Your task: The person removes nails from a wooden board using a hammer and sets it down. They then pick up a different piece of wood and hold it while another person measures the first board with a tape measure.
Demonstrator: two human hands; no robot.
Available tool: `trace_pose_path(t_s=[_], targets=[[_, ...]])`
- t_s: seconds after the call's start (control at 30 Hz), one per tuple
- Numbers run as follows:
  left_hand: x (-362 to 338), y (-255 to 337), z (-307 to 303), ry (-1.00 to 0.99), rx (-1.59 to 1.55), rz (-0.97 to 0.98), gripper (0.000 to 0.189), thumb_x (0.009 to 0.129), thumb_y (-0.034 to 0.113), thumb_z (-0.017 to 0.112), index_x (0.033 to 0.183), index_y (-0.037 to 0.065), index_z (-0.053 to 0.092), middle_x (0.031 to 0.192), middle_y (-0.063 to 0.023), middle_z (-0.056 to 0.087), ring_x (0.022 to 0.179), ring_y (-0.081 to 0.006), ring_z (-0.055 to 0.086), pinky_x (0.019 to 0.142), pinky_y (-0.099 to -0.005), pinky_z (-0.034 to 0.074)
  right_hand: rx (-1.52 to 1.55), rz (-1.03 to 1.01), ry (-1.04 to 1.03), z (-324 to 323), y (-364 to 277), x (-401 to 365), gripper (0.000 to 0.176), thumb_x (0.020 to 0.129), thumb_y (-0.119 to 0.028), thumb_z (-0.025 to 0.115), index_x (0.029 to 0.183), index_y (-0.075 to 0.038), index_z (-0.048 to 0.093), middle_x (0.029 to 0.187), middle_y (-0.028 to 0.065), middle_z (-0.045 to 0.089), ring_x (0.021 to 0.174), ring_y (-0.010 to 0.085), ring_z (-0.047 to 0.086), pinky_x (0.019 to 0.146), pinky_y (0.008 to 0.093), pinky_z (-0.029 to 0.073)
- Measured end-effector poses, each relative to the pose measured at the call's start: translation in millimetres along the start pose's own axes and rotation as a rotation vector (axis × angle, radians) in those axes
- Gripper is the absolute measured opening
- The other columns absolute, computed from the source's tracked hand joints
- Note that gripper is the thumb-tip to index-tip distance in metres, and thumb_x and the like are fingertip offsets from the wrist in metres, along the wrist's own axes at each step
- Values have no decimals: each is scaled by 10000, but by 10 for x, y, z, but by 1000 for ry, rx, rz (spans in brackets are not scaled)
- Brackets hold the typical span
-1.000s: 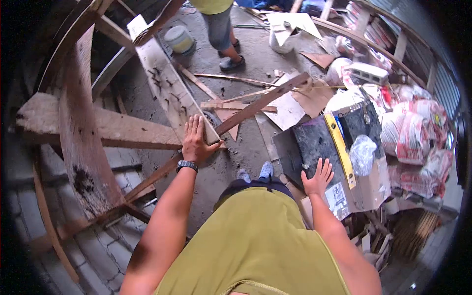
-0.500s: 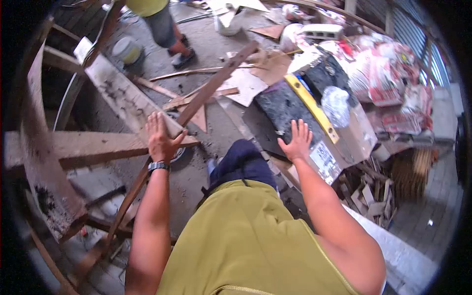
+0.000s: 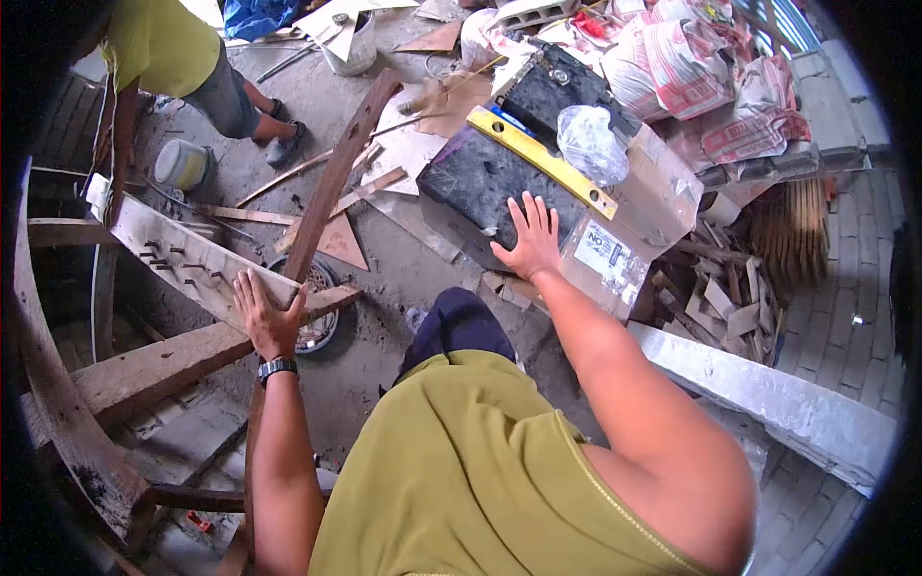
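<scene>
My left hand [image 3: 269, 315] rests with fingers extended on the near end of a pale wooden board [image 3: 206, 257], from which several bent nails stick up. A wristwatch is on that wrist. Under the board's near end runs a thick wooden beam [image 3: 158, 370]. My right hand [image 3: 531, 235] lies spread at the edge of a black case [image 3: 490, 192] on a cardboard box [image 3: 663, 197]. Just beyond its fingers a yellow spirit level [image 3: 541, 161] lies across the black surface. Beside the level sits a crumpled clear plastic bag [image 3: 591, 144]. Neither hand grips anything.
Another person [image 3: 182, 62] stands at the far left, near a bucket [image 3: 182, 165]. A dark plank [image 3: 336, 178] slants up from beside my left hand, above a round container [image 3: 317, 331]. Red-and-white sacks [image 3: 672, 72] are piled at the right, above scrap wood [image 3: 725, 298].
My view has turned, so the box, level and sacks sit further left. Both hands keep to the same surfaces. More of the other person now shows, bent toward the board's far end.
</scene>
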State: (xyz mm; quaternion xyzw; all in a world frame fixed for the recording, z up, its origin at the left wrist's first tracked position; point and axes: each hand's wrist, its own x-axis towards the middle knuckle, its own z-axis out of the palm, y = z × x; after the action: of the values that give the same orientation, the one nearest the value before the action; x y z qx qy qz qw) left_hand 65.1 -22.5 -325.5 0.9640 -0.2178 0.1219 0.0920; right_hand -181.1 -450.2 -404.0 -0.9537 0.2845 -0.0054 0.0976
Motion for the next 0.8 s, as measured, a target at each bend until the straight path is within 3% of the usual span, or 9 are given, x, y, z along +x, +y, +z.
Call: trace_pose_path(t_s=[0.4, 0.8], targets=[[7, 32, -29, -28, 7, -17, 1039, 777, 540, 856, 1525, -57, 451, 1597, -281, 430, 1524, -428, 351, 1259, -514, 272, -14, 4, -24, -1, 10, 3, 945, 860, -581, 701, 1643, -217, 315, 1723, 117, 208, 1593, 331, 172, 1290, 562, 109], [1, 10, -28, 2, -22, -5, 1038, 762, 526, 871, 1524, -47, 460, 1586, -288, 442, 1506, -443, 377, 1258, -517, 280, -4, -19, 58, 85, 38, 10, 990, 790, -562, 759, 1623, -214, 354, 1709, 111, 259, 1582, 332, 207, 1280, 561, 127]])
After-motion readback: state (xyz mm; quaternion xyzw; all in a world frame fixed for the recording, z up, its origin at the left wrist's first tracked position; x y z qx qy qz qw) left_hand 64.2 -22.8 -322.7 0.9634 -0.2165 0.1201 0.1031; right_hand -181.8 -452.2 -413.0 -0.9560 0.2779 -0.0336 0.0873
